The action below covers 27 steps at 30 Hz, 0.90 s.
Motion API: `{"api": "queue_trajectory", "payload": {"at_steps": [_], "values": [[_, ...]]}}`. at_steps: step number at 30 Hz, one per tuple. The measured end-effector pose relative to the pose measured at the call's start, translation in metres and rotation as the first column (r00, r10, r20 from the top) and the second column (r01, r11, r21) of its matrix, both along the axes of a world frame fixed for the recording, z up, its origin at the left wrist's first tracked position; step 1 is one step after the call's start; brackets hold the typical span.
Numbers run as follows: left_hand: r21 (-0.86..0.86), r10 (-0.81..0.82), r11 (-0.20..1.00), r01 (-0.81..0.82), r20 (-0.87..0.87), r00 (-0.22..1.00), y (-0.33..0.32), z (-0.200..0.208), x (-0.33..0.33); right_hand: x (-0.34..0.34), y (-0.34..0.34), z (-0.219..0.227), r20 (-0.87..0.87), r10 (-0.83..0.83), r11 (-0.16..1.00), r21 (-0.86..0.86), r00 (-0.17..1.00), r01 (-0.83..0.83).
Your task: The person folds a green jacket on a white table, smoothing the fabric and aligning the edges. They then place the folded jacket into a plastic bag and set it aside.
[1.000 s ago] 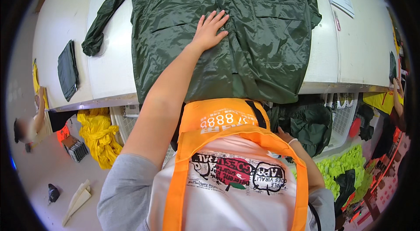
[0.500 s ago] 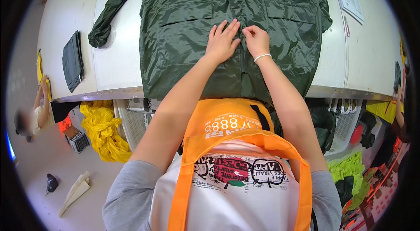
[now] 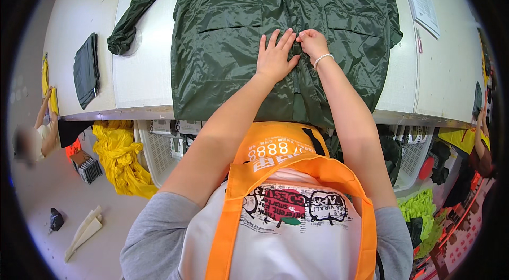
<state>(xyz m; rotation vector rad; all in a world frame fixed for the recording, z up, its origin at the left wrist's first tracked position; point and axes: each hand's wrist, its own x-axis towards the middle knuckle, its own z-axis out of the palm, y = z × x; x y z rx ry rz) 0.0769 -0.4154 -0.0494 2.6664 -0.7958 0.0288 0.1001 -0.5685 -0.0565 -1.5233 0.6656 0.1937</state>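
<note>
A glossy dark green waterproof jacket (image 3: pixel 228 60) lies spread on the white table, its front opening running down the middle and a flapped pocket on each side. My left hand (image 3: pixel 275 57) rests flat on it just left of that opening, with fingers stretched and thumb apart. Close beside it, my right hand (image 3: pixel 314 45) is closed in a pinch at the edge of the front opening. What lies between those fingertips is mostly hidden. One sleeve (image 3: pixel 138 9) reaches out to the left.
Left on the table (image 3: pixel 146 73) lies a folded dark green bundle (image 3: pixel 87 70); papers (image 3: pixel 422 7) lie at the far right. Below the edge are yellow fabric (image 3: pixel 119 158) and white baskets (image 3: pixel 154 155). Other people work at the left (image 3: pixel 47 137) and right (image 3: pixel 480 145) rims.
My right hand has shifted slightly farther up along the front opening, still pinched. My left hand stays flat on the jacket. The whole view has shifted a little.
</note>
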Motion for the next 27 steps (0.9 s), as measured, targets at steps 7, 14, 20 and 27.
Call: {"api": "queue_trajectory", "payload": {"at_steps": [7, 14, 20, 27], "values": [[0.021, -0.001, 1.000, 0.001, 0.021, 1.000, 0.002, -0.002, 0.001, -0.020, -0.009, 0.011, -0.122, 0.059, 0.967, 0.253, 0.991, -0.026], [-0.126, -0.029, 0.992, 0.019, -0.079, 0.996, 0.007, 0.001, 0.003, -0.122, -0.049, 0.072, -0.253, 0.329, 0.943, 0.039, 0.910, -0.330], [-0.138, 0.244, 0.954, -0.264, -0.145, 0.959, -0.031, 0.031, 0.017, -0.170, -0.141, 0.093, -0.350, 0.320, 0.944, 0.042, 0.881, -0.326], [-0.191, 0.249, 0.900, -0.391, -0.511, 0.823, -0.004, 0.024, 0.034, -0.084, -0.388, -0.014, -0.193, -0.067, 0.474, -0.869, 0.979, -0.139]]}}
